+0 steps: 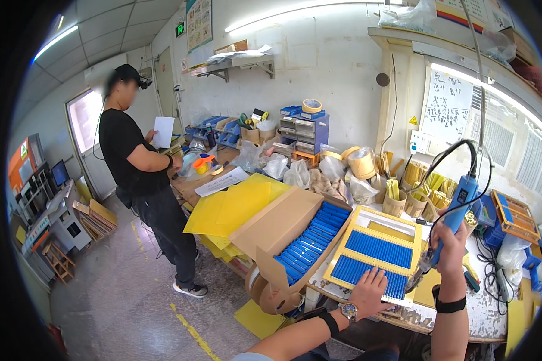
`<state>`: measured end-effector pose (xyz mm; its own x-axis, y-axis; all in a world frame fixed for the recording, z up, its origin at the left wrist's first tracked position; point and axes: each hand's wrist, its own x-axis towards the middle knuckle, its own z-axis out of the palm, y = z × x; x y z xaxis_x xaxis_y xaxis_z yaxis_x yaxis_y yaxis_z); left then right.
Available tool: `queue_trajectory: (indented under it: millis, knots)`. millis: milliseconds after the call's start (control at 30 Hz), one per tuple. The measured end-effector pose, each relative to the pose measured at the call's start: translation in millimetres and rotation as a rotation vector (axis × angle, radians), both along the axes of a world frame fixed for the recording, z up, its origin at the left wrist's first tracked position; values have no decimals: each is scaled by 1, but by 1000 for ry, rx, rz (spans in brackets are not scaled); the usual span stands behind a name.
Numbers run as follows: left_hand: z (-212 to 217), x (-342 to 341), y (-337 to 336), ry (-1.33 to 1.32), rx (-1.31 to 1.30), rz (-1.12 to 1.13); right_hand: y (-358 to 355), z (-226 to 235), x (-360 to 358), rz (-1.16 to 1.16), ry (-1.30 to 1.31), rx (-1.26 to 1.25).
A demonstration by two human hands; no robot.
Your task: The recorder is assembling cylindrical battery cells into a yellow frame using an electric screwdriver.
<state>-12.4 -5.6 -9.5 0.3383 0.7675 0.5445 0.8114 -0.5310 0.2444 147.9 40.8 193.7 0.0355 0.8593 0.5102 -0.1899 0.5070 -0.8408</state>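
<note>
Head: left hand (368, 291) flat on yellow frame (373, 260) (blue-slatted) — right hand (450, 253) grips tool (461, 203).

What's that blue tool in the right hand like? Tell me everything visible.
The slim, blue, roughly cylindrical handheld tool looks like plastic, with a small dark panel on its side and a black cable at its top. It tilts, upper end leaning right. The person's right hand wraps around its body. Its lower end points toward a yellow rectangular frame; whether the tip touches it is unclear.

White wall (331, 69), grey floor (117, 274), panelled ceiling (111, 27), bright window (85, 120)
</note>
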Motion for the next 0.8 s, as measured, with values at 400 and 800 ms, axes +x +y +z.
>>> queue_trajectory:
  millis: [400,800]
  knots:
    - [8,-10,7,0,-70,-3,3,-28,2,95,71,-87]
    - [2,6,13,15,-1,-73,-4,-26,14,118,85,-102]
